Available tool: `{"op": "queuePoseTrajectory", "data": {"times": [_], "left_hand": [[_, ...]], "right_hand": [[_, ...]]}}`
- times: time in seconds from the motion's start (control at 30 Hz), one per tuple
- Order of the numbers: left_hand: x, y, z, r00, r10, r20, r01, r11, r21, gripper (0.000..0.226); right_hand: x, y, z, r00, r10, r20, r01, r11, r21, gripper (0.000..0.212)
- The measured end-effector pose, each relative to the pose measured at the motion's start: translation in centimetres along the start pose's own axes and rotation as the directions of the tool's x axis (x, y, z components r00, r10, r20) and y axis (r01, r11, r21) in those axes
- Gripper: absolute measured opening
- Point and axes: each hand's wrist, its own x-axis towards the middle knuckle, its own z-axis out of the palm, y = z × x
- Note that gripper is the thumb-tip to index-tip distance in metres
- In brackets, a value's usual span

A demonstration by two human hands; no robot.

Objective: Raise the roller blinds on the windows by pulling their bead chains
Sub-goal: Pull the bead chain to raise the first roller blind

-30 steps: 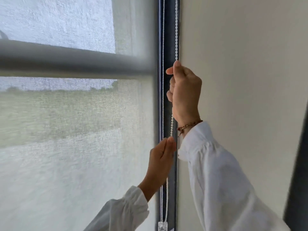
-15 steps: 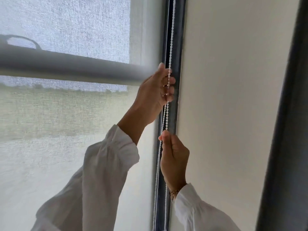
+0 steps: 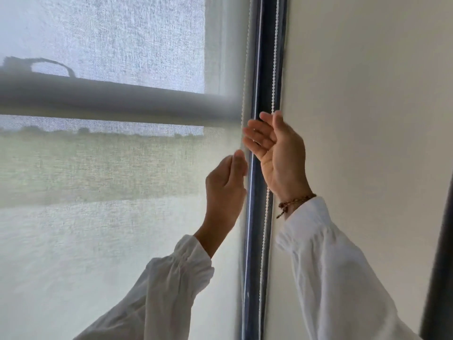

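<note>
A white bead chain hangs in two strands along the dark blue window frame (image 3: 257, 241). The left strand (image 3: 245, 69) lies at the blind's edge and the right strand (image 3: 275, 57) runs beside the wall. The translucent white roller blind (image 3: 110, 229) covers the whole visible pane. My left hand (image 3: 226, 190) is closed, thumb and fingers pinching the left strand. My right hand (image 3: 277, 148) is higher, palm showing and fingers spread. The right strand passes between its thumb and forefinger, then goes behind the hand.
A grey horizontal window bar (image 3: 98, 101) shows through the blind fabric. A cream wall (image 3: 367, 119) fills the right side. A dark vertical edge (image 3: 438, 266) stands at the far right. White sleeves cover both forearms, and a beaded bracelet (image 3: 294, 203) sits on the right wrist.
My left hand has come down from its high position with the chain. My right hand has let go lower down, risen above the left hand and opened at the right strand.
</note>
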Motion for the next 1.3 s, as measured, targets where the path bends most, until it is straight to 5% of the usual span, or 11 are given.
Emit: {"op": "queuePoseTrajectory", "data": {"times": [0.1,0.2,0.37,0.53,0.77,0.9,0.97,1.07,1.17,1.3], "left_hand": [[-3.6,-4.1,-0.7,1.0,-0.019,0.02,0.018,0.998,0.054,0.048],[-6.0,-7.9,-2.0,0.995,-0.097,0.031,0.094,0.99,0.101,0.048],[-3.3,-10.9,-4.7,0.956,-0.246,0.16,0.244,0.969,0.033,0.047],[2.2,-11.7,-5.0,0.898,-0.356,0.259,0.398,0.907,-0.136,0.051],[10.9,-7.9,-4.9,0.962,-0.075,0.264,0.156,0.941,-0.3,0.037],[14.7,-5.7,-4.6,0.929,0.062,0.364,0.084,0.924,-0.372,0.039],[15.4,-4.8,-3.7,0.92,-0.001,0.393,0.137,0.938,-0.319,0.035],[15.6,-4.9,-1.9,0.976,-0.082,0.202,0.129,0.964,-0.231,0.032],[15.7,-5.8,-1.3,0.998,-0.047,0.039,0.056,0.952,-0.302,0.04],[16.0,-6.8,-2.0,0.999,-0.032,0.031,0.042,0.923,-0.383,0.042]], "right_hand": [[2.1,-0.8,1.8,0.998,-0.012,0.057,0.014,0.999,-0.044,0.02],[4.1,0.1,3.4,0.996,-0.044,-0.073,0.031,0.986,-0.165,0.024],[6.0,4.7,4.3,0.897,-0.379,-0.227,0.267,0.874,-0.405,0.039],[7.0,7.5,4.0,0.812,-0.522,-0.26,0.378,0.811,-0.447,0.036],[4.9,14.2,1.4,0.76,-0.614,-0.214,0.397,0.699,-0.594,0.03],[3.4,18.6,-0.6,0.744,-0.652,-0.146,0.422,0.628,-0.654,0.045],[3.0,20.4,-1.4,0.755,-0.646,-0.114,0.425,0.614,-0.665,0.056],[3.3,21.7,-1.8,0.806,-0.588,-0.077,0.406,0.642,-0.65,0.053],[4.9,21.6,-2.3,0.953,-0.283,-0.112,0.2,0.859,-0.472,0.035],[7.7,20.2,-3.3,0.996,-0.01,-0.083,-0.001,0.992,-0.129,0.052]]}}
